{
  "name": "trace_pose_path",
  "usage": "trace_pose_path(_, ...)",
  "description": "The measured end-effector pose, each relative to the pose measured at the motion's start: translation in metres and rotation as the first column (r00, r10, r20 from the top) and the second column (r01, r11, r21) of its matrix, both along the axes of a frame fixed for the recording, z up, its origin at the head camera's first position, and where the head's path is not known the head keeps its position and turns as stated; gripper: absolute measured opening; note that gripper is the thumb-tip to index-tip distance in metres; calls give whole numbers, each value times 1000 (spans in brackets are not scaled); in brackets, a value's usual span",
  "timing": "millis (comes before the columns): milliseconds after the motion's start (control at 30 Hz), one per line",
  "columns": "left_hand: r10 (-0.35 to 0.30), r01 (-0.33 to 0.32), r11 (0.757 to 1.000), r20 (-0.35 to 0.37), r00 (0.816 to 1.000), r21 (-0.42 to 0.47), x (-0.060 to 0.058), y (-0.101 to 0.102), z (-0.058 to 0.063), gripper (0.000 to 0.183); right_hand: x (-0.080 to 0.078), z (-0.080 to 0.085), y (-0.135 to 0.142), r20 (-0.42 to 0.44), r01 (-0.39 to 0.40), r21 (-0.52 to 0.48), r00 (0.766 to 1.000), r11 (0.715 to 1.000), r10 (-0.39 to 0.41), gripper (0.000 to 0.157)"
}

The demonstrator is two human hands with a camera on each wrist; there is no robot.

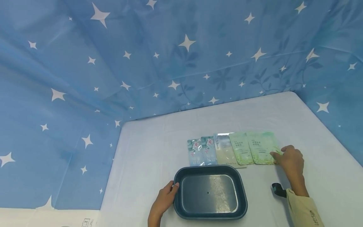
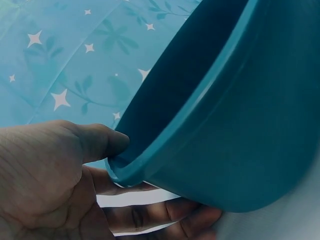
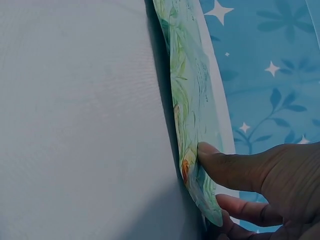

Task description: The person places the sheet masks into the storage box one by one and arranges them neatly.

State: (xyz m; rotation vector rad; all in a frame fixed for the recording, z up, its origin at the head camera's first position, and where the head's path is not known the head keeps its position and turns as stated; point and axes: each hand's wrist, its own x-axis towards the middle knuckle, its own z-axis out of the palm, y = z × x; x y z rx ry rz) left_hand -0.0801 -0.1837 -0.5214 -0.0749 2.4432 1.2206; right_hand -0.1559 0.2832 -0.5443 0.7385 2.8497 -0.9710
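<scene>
A dark blue-green plastic basin (image 1: 210,214) stands near the front of the table. My left hand (image 1: 165,198) holds its left rim, thumb over the inner side and fingers under the outside, as the left wrist view shows. Behind the basin several flat packets lie in a row. My right hand (image 1: 290,160) pinches the lower right corner of the rightmost green packet (image 1: 263,146). In the right wrist view the thumb lies on top of this packet (image 3: 187,100) and its edge lifts slightly. A second green packet (image 1: 241,148) lies partly beneath it.
Left of the green packets are a beige and silver packet (image 1: 225,151) and two narrow blue floral packets (image 1: 209,151), (image 1: 195,153). A white cloth covers the table (image 1: 147,151). Blue star-patterned curtain (image 1: 158,63) hangs around its back and sides.
</scene>
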Motion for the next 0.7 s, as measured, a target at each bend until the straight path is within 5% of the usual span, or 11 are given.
trace_pose_path(467,-1,2,1000,-17,1000,23,-1,1,0,47,-7,-1,8,128,49,-48,991,998,-42,62)
trace_pose_path(700,7,-7,1000,-11,1000,23,1,1,-1,47,-6,0,11,158,63,-97,986,993,-47,53)
